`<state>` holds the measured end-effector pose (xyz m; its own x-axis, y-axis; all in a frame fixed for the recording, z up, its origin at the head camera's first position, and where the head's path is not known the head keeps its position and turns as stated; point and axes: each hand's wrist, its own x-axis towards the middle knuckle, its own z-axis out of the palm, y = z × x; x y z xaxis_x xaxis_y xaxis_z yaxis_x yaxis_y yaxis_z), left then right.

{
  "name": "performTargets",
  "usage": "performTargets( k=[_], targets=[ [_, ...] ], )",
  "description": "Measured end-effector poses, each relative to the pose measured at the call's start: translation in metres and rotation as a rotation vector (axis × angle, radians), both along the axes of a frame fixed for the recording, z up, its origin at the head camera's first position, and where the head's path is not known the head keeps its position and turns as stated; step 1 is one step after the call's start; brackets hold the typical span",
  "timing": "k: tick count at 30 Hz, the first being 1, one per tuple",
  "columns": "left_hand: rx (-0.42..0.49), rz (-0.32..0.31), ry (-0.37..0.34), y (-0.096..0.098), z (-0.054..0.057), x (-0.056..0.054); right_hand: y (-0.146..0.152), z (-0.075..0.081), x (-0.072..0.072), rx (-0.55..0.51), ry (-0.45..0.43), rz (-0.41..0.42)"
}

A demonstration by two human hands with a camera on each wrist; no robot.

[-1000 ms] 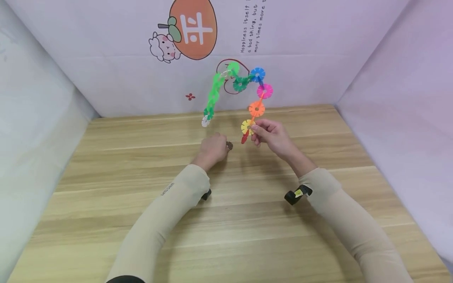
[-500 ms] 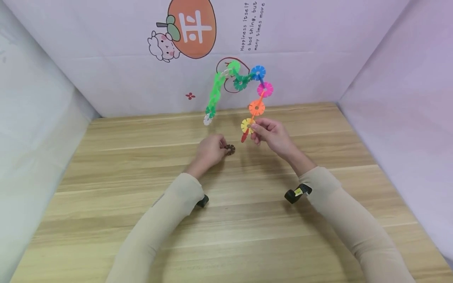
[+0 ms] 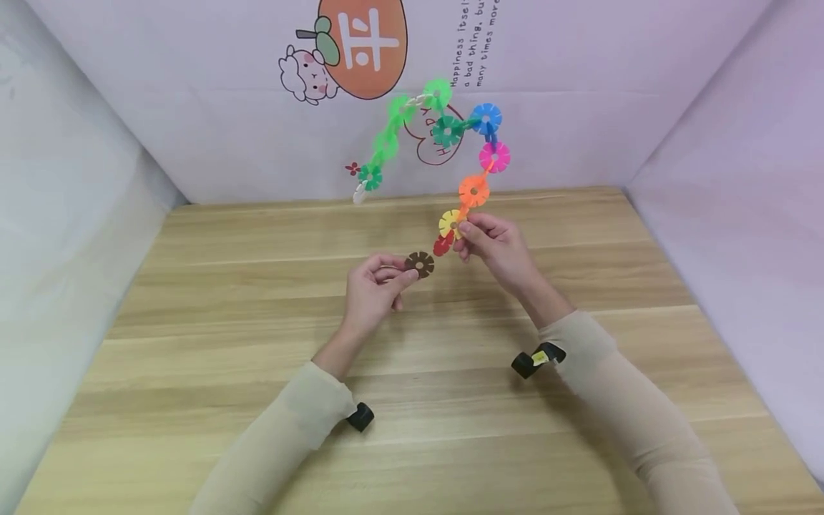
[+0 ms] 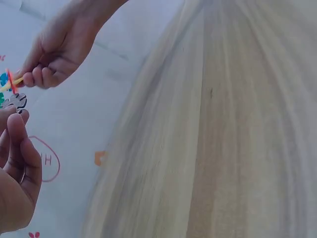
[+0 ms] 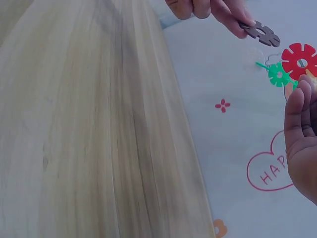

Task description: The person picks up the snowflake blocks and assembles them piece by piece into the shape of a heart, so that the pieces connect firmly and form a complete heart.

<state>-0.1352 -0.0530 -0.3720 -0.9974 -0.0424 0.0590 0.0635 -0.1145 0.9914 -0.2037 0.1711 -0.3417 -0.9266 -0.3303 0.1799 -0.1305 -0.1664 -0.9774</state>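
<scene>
Between its thumb and fingers my left hand pinches a brown notched disc. My right hand pinches the yellow disc near the lower end of a chain of interlocked snowflake discs. Below the yellow one hangs a red disc, the chain's end piece. From the hand the chain rises through an orange disc, a pink disc and a blue disc, then bends left through green ones to a white disc. In the right wrist view a small gap separates the brown disc from the red disc.
Both hands are above a wood-grain table. A white printed sheet stands behind it, and pale sheets flank both sides. Black wrist cameras are strapped at both sleeves.
My left hand has turned and lifted the brown disc, bringing it close to the red one. The chain's far end has swung up and left; my right hand has hardly moved.
</scene>
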Motion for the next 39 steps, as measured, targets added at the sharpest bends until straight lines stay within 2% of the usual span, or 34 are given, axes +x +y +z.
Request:
performTargets(
  k=[6,11,22,29,39],
  targets=[
    [0.016,0.016,0.056,0.005,0.008,0.010,-0.009,0.003,0.007,-0.090,0.029,0.012],
    [0.035,0.030,0.093,0.007,0.012,0.012,-0.011,0.005,0.008,-0.122,0.031,0.003],
    [-0.015,0.032,0.122,0.007,0.019,0.015,-0.016,0.003,0.010,-0.154,0.060,-0.036],
    [-0.042,0.051,0.128,0.008,0.021,0.014,-0.018,0.002,0.013,-0.085,0.089,-0.049],
    [0.051,0.047,0.095,0.009,0.020,0.013,-0.022,0.004,0.015,-0.057,0.086,-0.075]
  ],
)
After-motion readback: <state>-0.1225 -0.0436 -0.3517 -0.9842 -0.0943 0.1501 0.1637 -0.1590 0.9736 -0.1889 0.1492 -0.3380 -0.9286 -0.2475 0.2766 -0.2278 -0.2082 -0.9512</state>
